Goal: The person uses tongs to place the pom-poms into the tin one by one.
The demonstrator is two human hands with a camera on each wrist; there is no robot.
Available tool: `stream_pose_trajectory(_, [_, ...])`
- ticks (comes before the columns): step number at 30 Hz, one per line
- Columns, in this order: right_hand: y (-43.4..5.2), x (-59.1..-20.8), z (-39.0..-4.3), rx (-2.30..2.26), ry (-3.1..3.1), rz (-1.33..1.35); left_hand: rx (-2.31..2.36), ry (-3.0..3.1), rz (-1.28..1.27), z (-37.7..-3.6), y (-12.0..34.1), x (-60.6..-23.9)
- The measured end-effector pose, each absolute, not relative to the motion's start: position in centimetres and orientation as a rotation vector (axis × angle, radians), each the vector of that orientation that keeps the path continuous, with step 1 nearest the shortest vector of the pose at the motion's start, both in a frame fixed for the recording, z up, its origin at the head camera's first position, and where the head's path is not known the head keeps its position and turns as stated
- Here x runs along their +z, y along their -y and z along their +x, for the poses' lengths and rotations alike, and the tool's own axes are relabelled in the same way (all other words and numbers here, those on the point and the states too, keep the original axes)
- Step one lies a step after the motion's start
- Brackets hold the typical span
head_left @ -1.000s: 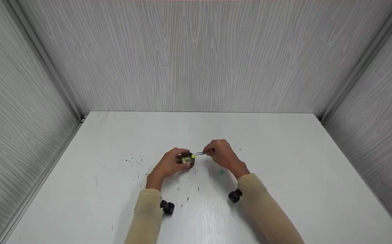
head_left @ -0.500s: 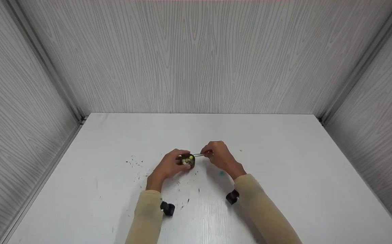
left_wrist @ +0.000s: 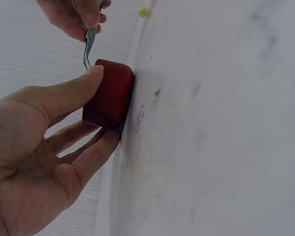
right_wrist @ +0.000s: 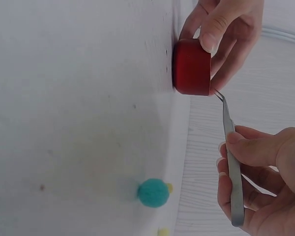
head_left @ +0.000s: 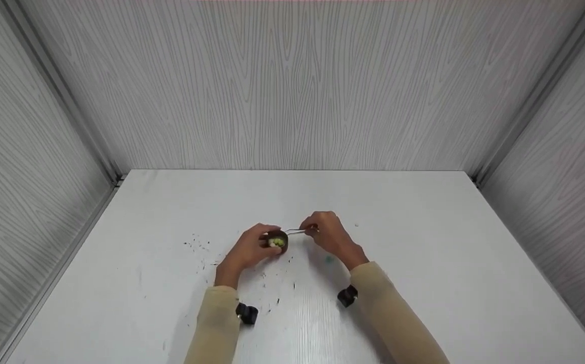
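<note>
A small red cup (left_wrist: 110,93) stands on the table, and my left hand (head_left: 249,246) holds it by the side between thumb and fingers. Inside it lie several small yellow-green balls (head_left: 277,242), visible from the head view. To the right, my right hand (head_left: 330,235) pinches a pair of metal tweezers (right_wrist: 234,172) with bent tips. The tweezers point left, their tips at the cup's right rim and slightly apart in the head view, with no ball visible between them. From both wrist views the cup's contents are hidden by its wall.
A teal fuzzy ball (right_wrist: 154,192) lies on the table beneath my right forearm, with a little yellow ball (right_wrist: 163,231) nearby. Dark specks (head_left: 196,245) are scattered left of and below the cup. A pale wood-grain wall (head_left: 292,101) rises behind the white table.
The bright yellow ball held at the tweezers' tips has gone down into the cup and been released. My right hand first moved slightly left; the cup stays in my left hand.
</note>
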State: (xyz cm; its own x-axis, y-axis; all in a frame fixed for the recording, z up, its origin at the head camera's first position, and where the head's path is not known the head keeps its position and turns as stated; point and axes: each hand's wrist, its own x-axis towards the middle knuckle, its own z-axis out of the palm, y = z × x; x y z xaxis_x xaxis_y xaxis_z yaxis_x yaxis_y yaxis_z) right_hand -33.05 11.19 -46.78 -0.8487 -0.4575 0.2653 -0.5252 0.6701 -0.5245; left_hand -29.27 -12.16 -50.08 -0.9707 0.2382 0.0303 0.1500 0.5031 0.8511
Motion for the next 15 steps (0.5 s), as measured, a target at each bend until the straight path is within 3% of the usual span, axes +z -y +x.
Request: stream_pose_trajectory(15, [-13.0, -45.8, -32.6, 0.936, 2.705, 0.822, 1.494, -2.613, 0.298, -29.3, 12.1, -50.0])
